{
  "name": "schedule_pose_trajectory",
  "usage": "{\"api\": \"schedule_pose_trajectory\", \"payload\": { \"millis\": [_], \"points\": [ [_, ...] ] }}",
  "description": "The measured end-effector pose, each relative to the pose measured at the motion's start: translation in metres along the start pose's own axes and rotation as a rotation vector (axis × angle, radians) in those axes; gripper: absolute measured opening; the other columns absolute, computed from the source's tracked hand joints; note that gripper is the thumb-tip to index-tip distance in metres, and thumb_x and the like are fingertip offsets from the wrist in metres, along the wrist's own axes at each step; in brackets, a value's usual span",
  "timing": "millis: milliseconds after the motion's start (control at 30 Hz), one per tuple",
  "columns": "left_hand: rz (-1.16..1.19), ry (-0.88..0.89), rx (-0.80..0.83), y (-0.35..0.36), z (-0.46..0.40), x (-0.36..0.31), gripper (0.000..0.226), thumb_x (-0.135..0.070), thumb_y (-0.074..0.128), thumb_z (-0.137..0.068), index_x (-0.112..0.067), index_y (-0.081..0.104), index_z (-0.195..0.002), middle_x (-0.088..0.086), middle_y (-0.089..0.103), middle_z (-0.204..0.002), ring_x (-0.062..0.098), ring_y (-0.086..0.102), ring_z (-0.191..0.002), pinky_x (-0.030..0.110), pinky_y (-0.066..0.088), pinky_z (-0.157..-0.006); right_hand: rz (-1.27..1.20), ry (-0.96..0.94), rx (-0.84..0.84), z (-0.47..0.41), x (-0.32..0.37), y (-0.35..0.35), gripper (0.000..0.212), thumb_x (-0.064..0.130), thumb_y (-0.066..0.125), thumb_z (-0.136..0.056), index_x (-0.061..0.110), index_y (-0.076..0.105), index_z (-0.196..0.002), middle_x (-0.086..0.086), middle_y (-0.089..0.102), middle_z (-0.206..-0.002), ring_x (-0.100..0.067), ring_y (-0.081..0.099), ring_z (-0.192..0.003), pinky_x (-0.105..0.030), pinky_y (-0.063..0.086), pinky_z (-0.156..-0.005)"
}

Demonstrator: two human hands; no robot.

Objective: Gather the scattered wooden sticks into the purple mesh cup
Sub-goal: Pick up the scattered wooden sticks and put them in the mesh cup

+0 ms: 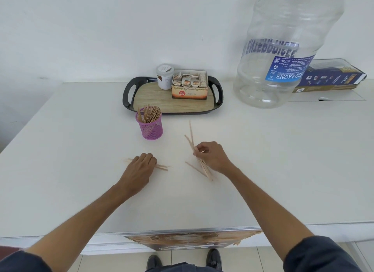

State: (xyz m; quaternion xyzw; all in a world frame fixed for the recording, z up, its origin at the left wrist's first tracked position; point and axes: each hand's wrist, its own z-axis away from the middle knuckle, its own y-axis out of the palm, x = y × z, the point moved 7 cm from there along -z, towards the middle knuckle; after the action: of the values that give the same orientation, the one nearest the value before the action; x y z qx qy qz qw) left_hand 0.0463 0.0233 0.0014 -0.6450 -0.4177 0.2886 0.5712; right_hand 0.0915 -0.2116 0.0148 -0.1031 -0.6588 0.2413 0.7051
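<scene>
We see bright, even, diffuse light; the white desk [81, 130] is nearly washed out, shadows faint. Wide-angle bending toward frame edges. Slight softness overall; glare on the water jug [283, 49] upper right.

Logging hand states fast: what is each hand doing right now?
Left hand: fingers curled on sticks on the table.
Right hand: pinching a bundle of sticks.

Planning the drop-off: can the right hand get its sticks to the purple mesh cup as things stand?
Probably yes. The right hand grips wooden sticks, and only bare white table lies between it and the purple mesh cup.
</scene>
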Motion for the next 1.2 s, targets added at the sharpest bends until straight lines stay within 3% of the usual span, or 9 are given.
{"api": "schedule_pose_trajectory", "payload": {
  "millis": [100, 200, 400, 533, 633, 767, 900, 1033, 1200],
  "points": [
    [0.017, -0.009, -0.029, -0.002, -0.003, 0.001, 0.032, 0.007, 0.047, -0.066, -0.013, 0.054, -0.090, 0.000, 0.054, -0.081, 0.023, 0.051, -0.071, 0.032, 0.042, -0.067, -0.281, 0.139, 0.032, -0.002, -0.011, -0.003, 0.011, 0.014, 0.066, -0.092, 0.005, 0.073, -0.093, -0.003, 0.076, -0.085, -0.007, 0.058, -0.069, -0.021, 0.051, -0.069],
    [0.170, -0.084, -0.083, -0.003, -0.006, 0.007, 0.025, 0.007, 0.054, -0.080, -0.015, 0.051, -0.093, -0.001, 0.055, -0.082, 0.023, 0.051, -0.070, 0.033, 0.042, -0.069, -0.453, 0.227, 0.040, -0.003, -0.019, 0.000, 0.013, 0.011, 0.060, -0.096, 0.003, 0.070, -0.096, -0.001, 0.073, -0.083, -0.013, 0.057, -0.075, -0.028, 0.051, -0.074],
    [0.495, -0.183, -0.171, -0.032, -0.025, 0.008, 0.009, -0.002, 0.045, -0.098, -0.007, 0.046, -0.092, 0.001, 0.050, -0.073, 0.021, 0.040, -0.056, 0.027, 0.032, -0.052, -0.706, 0.360, -0.025, -0.006, -0.026, 0.001, 0.019, 0.010, 0.047, -0.099, 0.009, 0.065, -0.093, -0.001, 0.057, -0.072, -0.013, 0.051, -0.064, -0.025, 0.043, -0.061],
    [0.818, -0.375, -0.159, -0.036, -0.043, 0.015, 0.016, -0.009, 0.036, -0.104, -0.006, 0.039, -0.088, -0.005, 0.041, -0.068, 0.016, 0.034, -0.058, 0.030, 0.031, -0.055, -0.805, 0.438, -0.058, -0.009, -0.026, 0.007, 0.020, 0.012, 0.041, -0.098, 0.013, 0.055, -0.083, 0.004, 0.043, -0.060, -0.009, 0.038, -0.048, -0.021, 0.029, -0.049],
    [1.063, -0.547, -0.122, -0.028, -0.053, 0.021, 0.018, -0.006, 0.034, -0.101, -0.002, 0.049, -0.092, -0.006, 0.047, -0.076, 0.015, 0.038, -0.068, 0.026, 0.034, -0.063, -0.778, 0.449, -0.104, -0.013, -0.024, 0.007, 0.020, 0.014, 0.038, -0.095, 0.016, 0.049, -0.078, 0.006, 0.037, -0.057, -0.009, 0.031, -0.044, -0.021, 0.023, -0.044],
    [1.332, -0.672, -0.154, -0.033, -0.066, 0.021, 0.029, -0.008, 0.031, -0.094, -0.015, 0.051, -0.074, -0.004, 0.046, -0.072, 0.012, 0.035, -0.064, 0.024, 0.031, -0.059, -0.764, 0.404, -0.125, -0.020, -0.015, 0.005, 0.025, 0.025, 0.035, -0.093, 0.018, 0.045, -0.071, 0.006, 0.031, -0.056, -0.008, 0.022, -0.043, -0.021, 0.017, -0.042],
    [1.528, -0.714, -0.223, -0.054, -0.082, 0.017, 0.025, -0.007, 0.037, -0.089, -0.017, 0.038, -0.067, -0.009, 0.032, -0.054, 0.010, 0.021, -0.053, 0.019, 0.019, -0.046, -0.676, 0.316, -0.223, -0.026, -0.006, -0.007, 0.038, 0.026, 0.058, -0.091, 0.021, 0.034, -0.062, 0.005, 0.026, -0.052, -0.012, 0.018, -0.046, -0.022, 0.016, -0.041],
    [1.478, -0.690, -0.350, -0.068, -0.094, 0.022, 0.030, -0.007, 0.060, -0.088, -0.009, 0.041, -0.066, 0.000, 0.032, -0.055, 0.009, 0.027, -0.048, 0.018, 0.027, -0.046, -0.624, 0.095, -0.428, -0.031, 0.012, -0.027, 0.051, 0.022, 0.063, -0.092, 0.017, 0.027, -0.056, 0.000, 0.028, -0.050, -0.014, 0.021, -0.046, -0.024, 0.022, -0.046],
    [1.506, -0.790, -0.587, -0.058, -0.095, 0.023, 0.043, -0.006, 0.068, -0.081, 0.000, 0.033, -0.059, 0.007, 0.025, -0.058, 0.015, 0.022, -0.053, 0.026, 0.027, -0.053, -0.570, -0.134, -0.679, -0.020, 0.036, -0.039, 0.055, 0.017, 0.056, -0.096, 0.002, 0.024, -0.054, -0.003, 0.021, -0.053, -0.012, 0.017, -0.048, -0.026, 0.017, -0.047]
  ]
}}
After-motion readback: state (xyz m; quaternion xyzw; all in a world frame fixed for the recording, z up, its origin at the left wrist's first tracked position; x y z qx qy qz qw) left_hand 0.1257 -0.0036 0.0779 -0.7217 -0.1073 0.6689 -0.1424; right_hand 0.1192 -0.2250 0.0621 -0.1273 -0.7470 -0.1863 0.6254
